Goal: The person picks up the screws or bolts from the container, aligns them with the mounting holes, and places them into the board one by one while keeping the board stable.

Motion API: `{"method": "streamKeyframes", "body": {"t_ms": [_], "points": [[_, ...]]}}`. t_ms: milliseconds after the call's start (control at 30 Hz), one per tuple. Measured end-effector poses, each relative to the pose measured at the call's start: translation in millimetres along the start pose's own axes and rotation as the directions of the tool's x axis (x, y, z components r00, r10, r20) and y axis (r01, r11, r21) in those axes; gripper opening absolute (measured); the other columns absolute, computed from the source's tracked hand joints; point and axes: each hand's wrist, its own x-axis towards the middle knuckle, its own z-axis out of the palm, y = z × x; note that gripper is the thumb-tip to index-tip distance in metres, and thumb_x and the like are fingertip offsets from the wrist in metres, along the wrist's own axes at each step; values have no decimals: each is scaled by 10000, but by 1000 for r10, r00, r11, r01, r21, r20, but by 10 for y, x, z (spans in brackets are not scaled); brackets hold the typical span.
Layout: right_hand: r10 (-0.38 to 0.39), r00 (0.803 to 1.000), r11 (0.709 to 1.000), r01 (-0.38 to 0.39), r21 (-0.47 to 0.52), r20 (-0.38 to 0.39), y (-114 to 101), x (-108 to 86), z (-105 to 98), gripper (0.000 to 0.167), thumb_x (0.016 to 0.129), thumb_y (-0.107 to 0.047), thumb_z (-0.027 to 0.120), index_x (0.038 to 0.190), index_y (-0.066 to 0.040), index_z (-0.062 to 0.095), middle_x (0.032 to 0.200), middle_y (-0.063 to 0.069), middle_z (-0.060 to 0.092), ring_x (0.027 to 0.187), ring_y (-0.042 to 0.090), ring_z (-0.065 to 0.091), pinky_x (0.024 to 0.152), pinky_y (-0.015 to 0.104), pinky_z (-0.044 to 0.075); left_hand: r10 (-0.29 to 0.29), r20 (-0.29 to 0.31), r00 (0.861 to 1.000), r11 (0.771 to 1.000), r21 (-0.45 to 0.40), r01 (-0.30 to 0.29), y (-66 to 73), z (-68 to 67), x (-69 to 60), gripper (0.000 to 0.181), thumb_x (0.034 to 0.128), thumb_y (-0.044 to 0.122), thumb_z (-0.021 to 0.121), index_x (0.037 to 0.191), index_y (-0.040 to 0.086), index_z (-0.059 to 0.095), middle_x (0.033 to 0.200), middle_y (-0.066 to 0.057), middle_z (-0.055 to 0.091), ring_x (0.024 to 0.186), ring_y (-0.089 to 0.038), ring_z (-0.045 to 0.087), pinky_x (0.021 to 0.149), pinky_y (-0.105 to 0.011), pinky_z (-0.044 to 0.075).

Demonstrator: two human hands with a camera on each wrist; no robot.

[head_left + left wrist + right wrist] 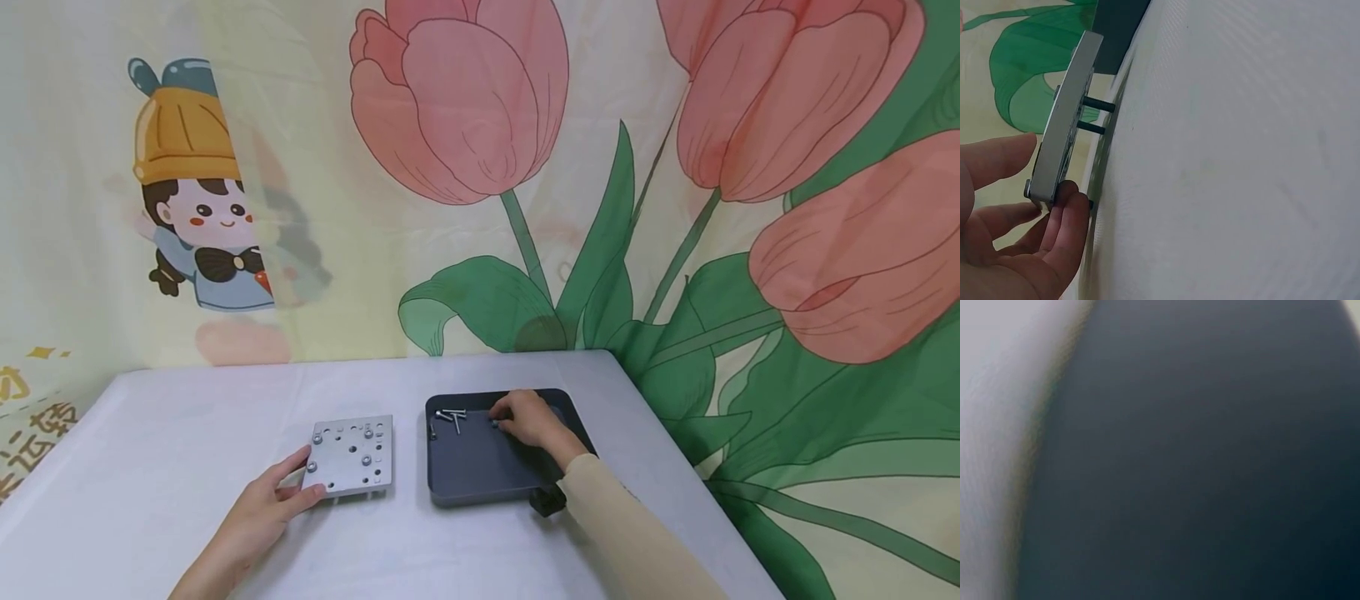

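Observation:
My left hand (pixel 262 504) grips a silver metal plate (pixel 341 477) at its near left edge, thumb on top and fingers at the side. Several screw heads stand on the plate's drilled face. In the left wrist view, threaded screw ends (pixel 1099 104) stick out beneath the plate, just over the table. My right hand (pixel 531 421) reaches into a dark grey tray (pixel 472 479), its fingers bent down near the tray floor by a tiny bluish part (pixel 494 423). Whether the fingertips pinch that part is unclear. Loose screws (pixel 456 422) lie left of them in the tray.
Both the plate and the tray are over a white-covered table (pixel 202 433). A printed cloth (pixel 465 250) with tulips hangs behind it. A black object (pixel 548 501) shows beneath the right wrist at the tray's near edge. The right wrist view is a blurred dark surface.

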Motion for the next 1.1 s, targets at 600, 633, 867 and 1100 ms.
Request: {"method": "streamKeyframes", "body": {"t_ms": [600,633,867,1100], "points": [[-11,999,998,15,65,-52,-10,19,-34,103,955,-51,788,1020,-131,783,917,-32,739,889,144,662,886,413,539,2,-15,1000,1000,5,-2,16,13,0,911,974,373,789,1682,93,290,1613,-282,400,1262,-334,559,828,-326,490],[-9,998,997,13,81,-54,-13,17,-32,102,957,-52,786,1022,-130,780,917,-33,736,887,142,662,881,411,541,2,-16,1000,1000,5,-2,16,14,1,914,971,370,794,1681,90,291,1604,-285,408,1256,-332,560,823,-328,490],[-29,994,983,47,176,-104,-42,12,-13,96,965,-49,776,1039,-108,764,934,-22,741,894,143,668,866,404,543,5,-20,1000,1000,15,-5,10,20,-10,970,931,408,833,1679,92,301,1627,-291,385,1296,-375,567,839,-322,512],[-16,986,933,74,353,-166,-198,27,-28,122,966,-73,782,1078,-123,772,955,-12,768,873,119,684,793,336,557,13,-36,999,1000,18,-13,6,28,-17,965,930,389,837,1680,99,303,1628,-298,359,1309,-402,556,828,-324,536]]}}
